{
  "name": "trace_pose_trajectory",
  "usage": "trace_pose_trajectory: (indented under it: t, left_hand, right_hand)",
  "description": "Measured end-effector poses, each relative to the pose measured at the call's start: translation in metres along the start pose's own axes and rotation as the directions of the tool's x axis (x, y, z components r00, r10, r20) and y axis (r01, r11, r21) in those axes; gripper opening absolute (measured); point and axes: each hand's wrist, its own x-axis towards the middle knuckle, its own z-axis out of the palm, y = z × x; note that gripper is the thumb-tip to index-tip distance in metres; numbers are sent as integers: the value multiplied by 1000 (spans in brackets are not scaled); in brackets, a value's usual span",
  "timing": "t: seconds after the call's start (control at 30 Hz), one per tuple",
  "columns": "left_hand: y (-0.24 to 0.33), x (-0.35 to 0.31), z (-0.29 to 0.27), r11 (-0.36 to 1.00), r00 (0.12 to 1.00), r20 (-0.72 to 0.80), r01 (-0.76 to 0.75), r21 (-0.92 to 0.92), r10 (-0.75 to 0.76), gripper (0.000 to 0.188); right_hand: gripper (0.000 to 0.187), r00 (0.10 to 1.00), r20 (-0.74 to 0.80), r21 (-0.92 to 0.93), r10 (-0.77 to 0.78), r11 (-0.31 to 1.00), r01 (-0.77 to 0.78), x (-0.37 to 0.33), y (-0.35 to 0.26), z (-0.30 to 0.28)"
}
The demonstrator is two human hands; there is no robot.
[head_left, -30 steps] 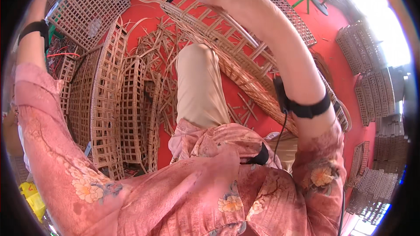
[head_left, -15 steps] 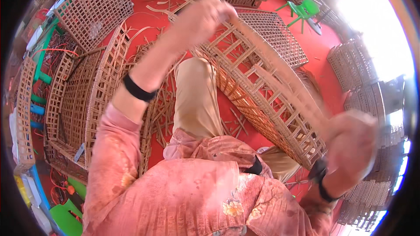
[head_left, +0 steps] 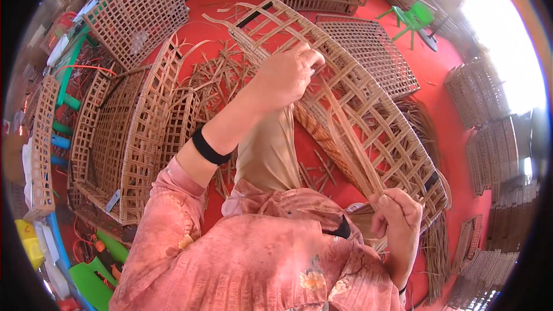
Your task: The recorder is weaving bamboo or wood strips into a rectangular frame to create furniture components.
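Find brown strip (head_left: 358,161) between the hands, over an open-lattice woven frame (head_left: 364,78). Runs lengthwise from far left to near right, roughly parallel to the frame's own long axis. Cannot confirm contact between strip and frame. Note hands well apart. Find right hand (head_left: 398,214) at the strip's near-right end, clamped on it between thumb and fingers. Find left hand (head_left: 291,75) at the far-left end, with fingers curled, just beside the strip's thin tip; cannot tell a firm grip there from mere closeness. Rate right hand as the nearer to the strip, being in plain contact. Place most of the frame to the right of the left hand and on the far side of the right.

Check for brands, labels and writing: nothing legible on strip or frame. Note pale tag (head_left: 113,200) on a woven basket (head_left: 135,144) at left, too small for reading.
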Motion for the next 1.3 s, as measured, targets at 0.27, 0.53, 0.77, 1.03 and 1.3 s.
trace_pose_trajectory:
  t: [0.27, 0.53, 0.77, 1.03, 1.3]
  left_hand:
    - [12, 23, -23, 962, 933, 304, 122, 244, -195, 43]
    - [-19, 24, -26, 903, 946, 269, 267, -336, -179, 32]
    - [-27, 13, -32, 981, 992, 112, 75, -176, -56, 19]
    - [-15, 13, -26, 972, 990, 141, -30, 234, -3, 25]
    - [-28, 19, -38, 984, 970, 242, 63, -168, -21, 12]
  right_hand:
    - [23, 996, -45, 25, 78, 997, -77, 9, 9, 4]
    - [22, 999, -18, 1, 36, 999, -36, 25, 16, 9]
    - [23, 999, 19, 37, -30, 999, 30, 29, 22, 11]
    - [25, 994, -59, 87, 90, 993, -84, 20, 23, 6]
    - [23, 996, -79, 27, 27, 999, -25, 22, 22, 9]
